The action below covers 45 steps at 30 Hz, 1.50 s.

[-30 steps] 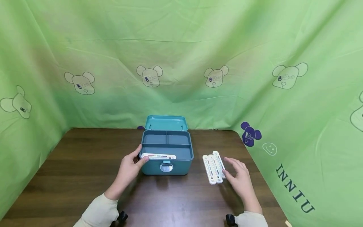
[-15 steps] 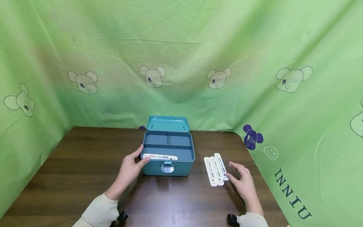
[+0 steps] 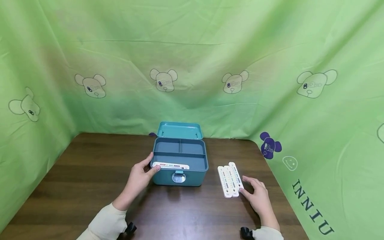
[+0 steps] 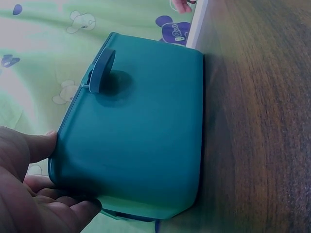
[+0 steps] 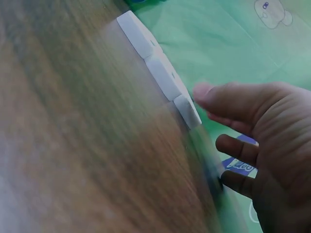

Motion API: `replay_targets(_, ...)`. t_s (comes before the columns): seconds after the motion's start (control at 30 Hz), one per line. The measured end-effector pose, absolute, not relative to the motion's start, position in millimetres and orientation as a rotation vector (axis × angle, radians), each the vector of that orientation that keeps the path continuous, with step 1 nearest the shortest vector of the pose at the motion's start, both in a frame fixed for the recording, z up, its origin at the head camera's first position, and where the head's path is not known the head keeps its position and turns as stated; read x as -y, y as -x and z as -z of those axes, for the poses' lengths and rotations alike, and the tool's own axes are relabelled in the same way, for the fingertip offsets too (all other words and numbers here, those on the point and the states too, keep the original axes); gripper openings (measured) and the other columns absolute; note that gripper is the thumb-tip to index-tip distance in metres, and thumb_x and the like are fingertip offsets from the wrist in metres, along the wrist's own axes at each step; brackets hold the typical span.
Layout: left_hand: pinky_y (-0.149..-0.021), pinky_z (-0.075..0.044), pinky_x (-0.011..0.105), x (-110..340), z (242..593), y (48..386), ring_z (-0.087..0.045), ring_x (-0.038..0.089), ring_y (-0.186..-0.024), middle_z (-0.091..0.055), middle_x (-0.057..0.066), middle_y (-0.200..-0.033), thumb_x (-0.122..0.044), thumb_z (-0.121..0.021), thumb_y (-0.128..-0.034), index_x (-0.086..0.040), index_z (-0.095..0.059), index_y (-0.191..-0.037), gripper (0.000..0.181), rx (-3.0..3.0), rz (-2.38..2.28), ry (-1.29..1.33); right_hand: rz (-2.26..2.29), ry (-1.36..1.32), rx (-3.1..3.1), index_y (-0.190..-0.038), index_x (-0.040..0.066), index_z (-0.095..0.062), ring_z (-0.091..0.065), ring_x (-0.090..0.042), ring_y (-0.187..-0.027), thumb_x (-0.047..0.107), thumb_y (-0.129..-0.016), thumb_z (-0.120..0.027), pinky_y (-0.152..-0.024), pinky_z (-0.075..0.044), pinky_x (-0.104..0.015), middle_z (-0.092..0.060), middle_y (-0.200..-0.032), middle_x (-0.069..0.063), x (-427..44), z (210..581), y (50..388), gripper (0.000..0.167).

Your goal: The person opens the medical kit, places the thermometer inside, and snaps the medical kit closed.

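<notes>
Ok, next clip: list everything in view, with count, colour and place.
Box: one, teal, on the table
Lid: one, teal, open at the box's back
Clasp: one, bluish and shiny, box front
Stick in the box: one, white, front compartment
Loose sticks: three, white, side by side right of the box
Table: one, brown, underneath
Curtain: green, around the table's back and sides, with bear prints, a smiley and INNIU lettering
Wrist devices: two, black, by the sleeves
Sleeves: two, cream, lower edge
Left grip: one, bare hand, holding the box's left front corner
Right grip: one, bare hand, at the rightmost loose stick, contact unclear
</notes>
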<state>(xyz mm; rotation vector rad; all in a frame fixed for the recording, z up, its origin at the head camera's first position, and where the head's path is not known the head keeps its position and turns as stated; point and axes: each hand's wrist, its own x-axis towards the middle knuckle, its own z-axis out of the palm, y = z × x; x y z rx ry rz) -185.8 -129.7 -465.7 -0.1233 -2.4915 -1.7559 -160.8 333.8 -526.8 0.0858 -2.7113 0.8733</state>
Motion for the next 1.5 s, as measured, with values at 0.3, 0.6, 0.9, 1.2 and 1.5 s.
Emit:
replay_targets(0.3,-0.108,-0.046,0.046,131,465,185,-0.049,0.030,-0.140,-0.045,0.015,-0.157,-0.021,-0.075,-0.0959,-0.004,-0.043,-0.154,0.068,2.488,1.765,0.124,-0.767,-0.092,2.755,-0.128,0.002,-0.068,-0.053,-0.043,-0.115,0.016,-0.084,-0.083,-0.089,-0.033,-0.053,-0.067,-0.127,-0.022,-335,531,161,0.048)
replay_targets(0.6,-0.109,-0.045,0.047,130,465,183,-0.049,0.031,-0.141,-0.044,0.016,-0.157,-0.021,-0.073,-0.0968,-0.005,-0.042,-0.154,0.067,2.499,1.764,0.130,-0.671,0.023,2.793,-0.122,0.001,-0.071,-0.055,-0.041,-0.109,0.025,-0.084,-0.083,-0.085,-0.036,-0.053,-0.069,-0.115,-0.019,-331,528,158,0.047)
replay_targets(0.9,-0.108,-0.047,0.046,133,462,183,-0.051,0.030,-0.139,-0.046,0.015,-0.156,-0.020,-0.075,-0.0954,-0.005,-0.044,-0.154,0.068,2.514,1.736,0.119,-0.643,0.256,2.836,-0.125,-0.002,-0.068,-0.052,-0.047,-0.113,0.029,-0.088,-0.077,-0.091,-0.036,-0.060,-0.065,-0.123,-0.027,-318,524,163,0.048)
replay_targets(1.2,-0.110,-0.045,0.046,133,461,186,-0.048,0.030,-0.141,-0.044,0.016,-0.157,-0.022,-0.076,-0.0951,-0.004,-0.043,-0.154,0.069,2.513,1.764,0.152,-0.704,0.425,2.816,-0.112,0.000,-0.074,-0.055,-0.051,-0.104,0.024,-0.082,-0.074,-0.086,-0.036,-0.061,-0.072,-0.107,-0.024,-314,517,168,0.039)
replay_targets(1.5,-0.110,-0.046,0.044,132,460,185,-0.049,0.029,-0.140,-0.045,0.016,-0.157,-0.023,-0.078,-0.0935,-0.004,-0.044,-0.154,0.072,2.533,1.763,0.141,-0.872,0.632,2.670,-0.114,-0.001,-0.070,-0.049,-0.050,-0.104,0.022,-0.079,-0.073,-0.086,-0.035,-0.061,-0.070,-0.104,-0.023,-315,513,174,0.042)
